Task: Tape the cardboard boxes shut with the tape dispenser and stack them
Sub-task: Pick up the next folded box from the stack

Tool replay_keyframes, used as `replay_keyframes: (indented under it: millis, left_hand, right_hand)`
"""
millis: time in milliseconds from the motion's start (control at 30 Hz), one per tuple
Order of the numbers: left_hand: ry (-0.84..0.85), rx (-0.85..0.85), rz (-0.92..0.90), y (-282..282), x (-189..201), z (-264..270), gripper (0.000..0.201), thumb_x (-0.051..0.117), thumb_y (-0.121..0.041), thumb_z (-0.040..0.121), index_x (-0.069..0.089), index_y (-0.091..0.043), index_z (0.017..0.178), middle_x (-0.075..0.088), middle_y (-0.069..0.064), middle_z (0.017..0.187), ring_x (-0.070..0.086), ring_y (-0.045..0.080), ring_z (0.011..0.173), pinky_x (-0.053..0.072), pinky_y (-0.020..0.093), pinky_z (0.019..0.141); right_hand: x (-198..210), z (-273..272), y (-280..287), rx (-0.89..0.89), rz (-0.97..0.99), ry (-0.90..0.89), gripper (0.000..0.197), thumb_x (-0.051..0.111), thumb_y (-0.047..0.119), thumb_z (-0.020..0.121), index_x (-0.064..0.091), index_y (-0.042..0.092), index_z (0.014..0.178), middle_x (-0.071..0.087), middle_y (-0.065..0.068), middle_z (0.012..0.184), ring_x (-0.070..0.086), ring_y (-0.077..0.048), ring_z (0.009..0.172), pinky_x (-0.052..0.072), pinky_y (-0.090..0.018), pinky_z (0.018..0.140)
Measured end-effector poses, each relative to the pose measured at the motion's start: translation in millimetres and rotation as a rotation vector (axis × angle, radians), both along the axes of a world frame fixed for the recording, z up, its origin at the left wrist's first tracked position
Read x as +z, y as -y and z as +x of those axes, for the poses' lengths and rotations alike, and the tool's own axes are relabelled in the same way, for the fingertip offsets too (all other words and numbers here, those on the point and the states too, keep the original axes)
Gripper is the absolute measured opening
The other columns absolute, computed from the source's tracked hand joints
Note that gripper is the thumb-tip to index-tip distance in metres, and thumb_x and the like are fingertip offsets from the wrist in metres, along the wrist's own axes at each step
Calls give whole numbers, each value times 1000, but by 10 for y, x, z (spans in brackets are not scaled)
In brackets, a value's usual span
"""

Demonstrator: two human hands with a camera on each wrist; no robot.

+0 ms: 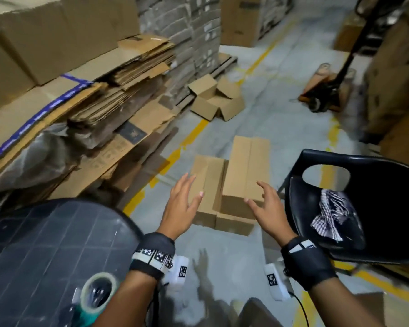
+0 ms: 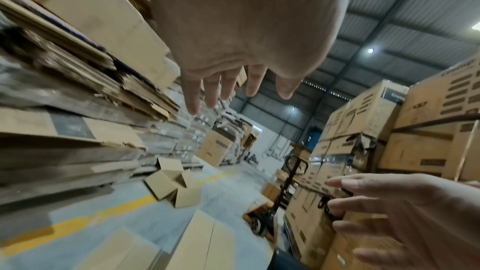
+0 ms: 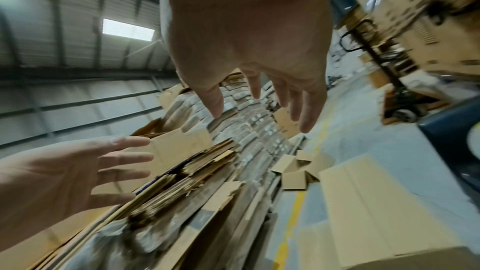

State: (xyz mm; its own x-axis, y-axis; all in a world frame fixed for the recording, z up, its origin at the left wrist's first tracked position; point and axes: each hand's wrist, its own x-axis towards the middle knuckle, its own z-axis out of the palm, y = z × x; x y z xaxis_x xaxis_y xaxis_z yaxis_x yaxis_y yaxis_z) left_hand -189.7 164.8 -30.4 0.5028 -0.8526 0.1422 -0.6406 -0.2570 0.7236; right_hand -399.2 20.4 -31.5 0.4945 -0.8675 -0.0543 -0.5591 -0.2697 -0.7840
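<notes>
left hand [image 1: 181, 204] – grip spread, empty | right hand [image 1: 267, 206] – same | top box [image 1: 246, 171] on the floor stack, ahead between both, long axis pointing away, right nearer | tape dispenser [image 1: 97, 296] behind on table [image 1: 45, 244]

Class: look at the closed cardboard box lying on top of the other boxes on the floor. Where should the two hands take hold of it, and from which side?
Probably its two long side walls near the close end, from above. The top box lies lengthwise away from the person, and the left hand and right hand already hover open either side.
</notes>
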Motion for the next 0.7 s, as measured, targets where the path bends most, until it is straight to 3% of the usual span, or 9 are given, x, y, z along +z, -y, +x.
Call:
replay_keyframes:
  millis: [100, 167, 300, 400, 500, 567, 633, 700]
  left_hand:
    - [-48, -54, 68, 608, -176, 120, 54, 49, -38, 103, 41, -13, 150, 34, 6, 158, 26, 18, 148, 17, 22, 116]
    - [-72, -66, 124, 1061, -368, 224, 51, 51, -30, 104, 41, -10, 150, 39, 8, 155, 32, 22, 146, 22, 27, 117]
    - [-121, -50, 303, 2026, -845, 397, 51, 49, -31, 105, 40, -9, 150, 40, 10, 155, 35, 24, 144, 24, 31, 116]
    - [-196, 0, 423, 2717, -1335, 498, 51, 48, -32, 105, 41, -9, 150, 41, 12, 155, 38, 27, 142, 29, 36, 117]
    - [-371, 128, 489, 3280, -1874, 550, 49, 48, -33, 105, 44, -9, 148, 44, 15, 152, 42, 29, 139, 32, 37, 114]
    - [-485, 207, 496, 3534, -2238, 577, 48, 47, -32, 105, 47, -4, 143, 48, 17, 148, 44, 31, 137, 32, 37, 112]
    - [-573, 261, 501, 3698, -2600, 607, 50, 48, -38, 103, 52, -1, 137, 53, 18, 141, 47, 33, 132, 35, 41, 113]
    - [-656, 318, 502, 3806, -2931, 632, 48, 47, -41, 103, 55, -5, 134, 55, 13, 139, 49, 32, 130, 36, 48, 113]
  right_hand:
    - [-244, -100, 505, -148, 89, -4, 60, 71, 26, 92, 45, 11, 144, 50, -13, 144, 48, -30, 133, 39, -46, 111]
    - [-462, -144, 907, -211, 161, 3, 58, 71, 27, 91, 47, 12, 142, 54, -15, 140, 52, -31, 129, 41, -44, 108]
    - [-998, -137, 1832, -280, 343, -11, 58, 69, 23, 94, 45, 7, 145, 49, -13, 148, 45, -27, 137, 34, -28, 105]
    - [-1512, -87, 2477, -315, 479, -70, 60, 68, 24, 95, 43, 5, 146, 45, -13, 151, 41, -27, 140, 32, -28, 104]
    - [-2050, -60, 2955, -341, 585, -152, 51, 67, 21, 96, 48, -1, 139, 54, -10, 131, 48, -28, 130, 34, -28, 98]
    - [-2400, -4, 3166, -357, 680, -151, 47, 67, 21, 96, 52, -2, 133, 55, -8, 121, 52, -29, 119, 38, -33, 103]
    - [-2726, 40, 3309, -358, 771, -146, 54, 69, 26, 93, 50, 1, 137, 55, -11, 136, 53, -27, 119, 42, -45, 108]
    - [-3047, 79, 3413, -352, 818, -162, 66, 69, 30, 93, 43, 3, 147, 46, -12, 151, 47, -28, 133, 37, -40, 112]
